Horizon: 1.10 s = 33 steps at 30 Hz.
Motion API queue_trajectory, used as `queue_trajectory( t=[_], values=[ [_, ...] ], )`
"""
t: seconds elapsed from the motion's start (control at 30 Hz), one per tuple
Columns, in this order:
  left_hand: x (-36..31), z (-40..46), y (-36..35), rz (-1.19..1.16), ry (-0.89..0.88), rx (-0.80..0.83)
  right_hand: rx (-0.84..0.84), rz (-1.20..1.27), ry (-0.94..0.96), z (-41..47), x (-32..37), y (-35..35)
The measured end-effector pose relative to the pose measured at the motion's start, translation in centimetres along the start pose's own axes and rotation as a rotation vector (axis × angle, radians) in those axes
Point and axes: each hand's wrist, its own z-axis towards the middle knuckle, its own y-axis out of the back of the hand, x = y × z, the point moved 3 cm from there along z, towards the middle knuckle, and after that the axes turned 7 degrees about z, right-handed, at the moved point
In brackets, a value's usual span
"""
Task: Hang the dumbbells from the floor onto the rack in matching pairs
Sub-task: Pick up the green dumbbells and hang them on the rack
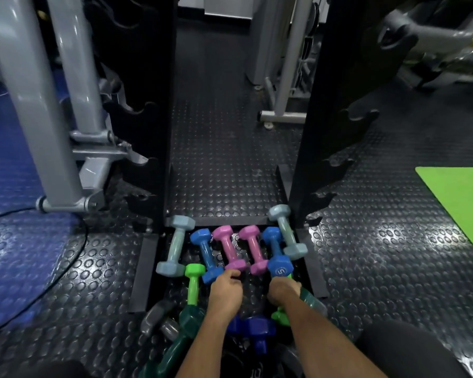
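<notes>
Both of the person's bare hands reach down to a cluster of dumbbells on the floor at the foot of a black rack (pixel 153 132). The left hand (pixel 225 289) has its fingers curled at the near end of a pink dumbbell (pixel 228 248); whether it truly grips that end cannot be told. The right hand (pixel 283 289) is curled around something beside a dark green dumbbell (pixel 310 298), just below the near head of a blue dumbbell (pixel 277 257) marked with a 5; what it holds is hidden.

Beyond the fingers, the dumbbells lie side by side, pointing away: a second pink dumbbell (pixel 254 249) right of the first, another blue dumbbell (pixel 206 255) to the left, and pale grey dumbbells at each edge, one left (pixel 176 246) and one right (pixel 287 231), the right one resting partly on the blue. A lime green dumbbell (pixel 194 281) lies just left of the left hand.

Nearer the person, under the forearms, sit a deep blue dumbbell (pixel 258 330) and a large dark green one (pixel 180 336).

The rack's two uprights stand either side, their notched hooks bare. A green mat (pixel 459 205) lies at far right.
</notes>
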Motion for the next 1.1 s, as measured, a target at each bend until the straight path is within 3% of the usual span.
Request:
queue_trajectory(
  t=[0.3,0.5,0.63,0.9,1.1],
  values=[
    [-1.2,-1.8,1.0,-0.051,-0.028,0.014,-0.037,0.176,-0.066,-1.2,-0.7,0.8],
    [-0.1,-1.9,0.8,-0.019,0.042,0.032,0.204,0.718,-0.027,0.3,-1.5,1.5],
    [-0.7,-1.9,0.6,-0.033,0.039,0.044,0.314,0.785,0.008,0.0,-1.8,2.2],
    [-1.9,-1.4,-0.7,-0.083,0.049,0.071,0.217,0.782,0.222,-1.0,-3.2,2.9],
    [1.0,2.0,-3.7,-0.024,0.082,0.075,0.101,0.842,0.199,-1.1,-4.0,3.1]
  ],
)
